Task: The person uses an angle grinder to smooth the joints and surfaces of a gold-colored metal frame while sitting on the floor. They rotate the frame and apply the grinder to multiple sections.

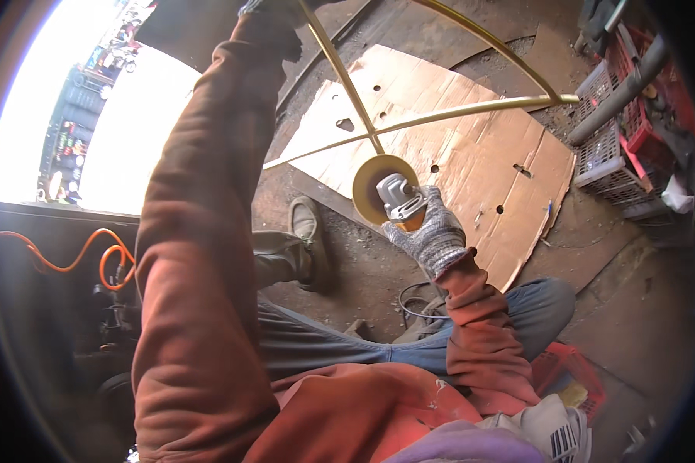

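My right hand (pixel 434 235), in a grey knitted glove, is wrapped round an angle grinder (pixel 400 199) with a silver head and an orange body. Its wide round tan disc (pixel 365 193) is at the lower end of a bar of a gold-coloured metal frame (pixel 347 81); whether they touch I cannot tell. Thin bars of the frame cross just above the disc, and one side curves to the upper right. My left arm stretches far forward. At the top edge my left hand (pixel 274 9), gloved and partly cut off, closes on the frame's upper bar.
A flattened cardboard sheet (pixel 479 174) with holes lies under the frame. Grey and red plastic crates (pixel 606 166) stand at the right, and a red basket (pixel 567 374) sits by my right elbow. A shoe (pixel 305 224) is left of the grinder. An orange coiled hose (pixel 104 239) hangs at the left.
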Action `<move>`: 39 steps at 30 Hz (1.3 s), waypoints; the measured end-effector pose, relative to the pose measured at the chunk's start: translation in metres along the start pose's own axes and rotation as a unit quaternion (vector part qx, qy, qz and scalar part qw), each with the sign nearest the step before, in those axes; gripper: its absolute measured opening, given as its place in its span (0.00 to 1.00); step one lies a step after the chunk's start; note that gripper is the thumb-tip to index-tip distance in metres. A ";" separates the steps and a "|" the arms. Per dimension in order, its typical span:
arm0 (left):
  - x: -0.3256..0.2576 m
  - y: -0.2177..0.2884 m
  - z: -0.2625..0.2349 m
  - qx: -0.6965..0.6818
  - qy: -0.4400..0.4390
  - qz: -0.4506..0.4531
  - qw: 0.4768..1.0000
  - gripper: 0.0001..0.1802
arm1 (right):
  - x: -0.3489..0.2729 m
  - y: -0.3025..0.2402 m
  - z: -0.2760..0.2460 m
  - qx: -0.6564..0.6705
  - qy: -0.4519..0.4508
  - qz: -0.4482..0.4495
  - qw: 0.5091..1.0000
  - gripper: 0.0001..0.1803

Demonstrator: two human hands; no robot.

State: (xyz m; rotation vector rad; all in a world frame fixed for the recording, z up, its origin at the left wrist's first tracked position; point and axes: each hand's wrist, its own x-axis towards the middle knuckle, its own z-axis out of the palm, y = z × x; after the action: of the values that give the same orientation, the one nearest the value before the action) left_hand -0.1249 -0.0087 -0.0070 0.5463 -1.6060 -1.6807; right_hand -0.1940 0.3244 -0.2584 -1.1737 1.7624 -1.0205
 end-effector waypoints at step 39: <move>-0.015 0.026 -0.042 0.068 0.019 0.002 0.998 0.15 | 0.050 -0.016 -0.054 -0.284 -0.088 -0.152 0.943 0.38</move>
State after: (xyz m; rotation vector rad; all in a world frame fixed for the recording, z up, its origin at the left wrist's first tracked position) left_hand -0.0790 -0.0236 0.0099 0.6377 -1.7003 -1.5568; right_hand -0.2516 0.2841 -0.2317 -1.8804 1.8195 -0.5473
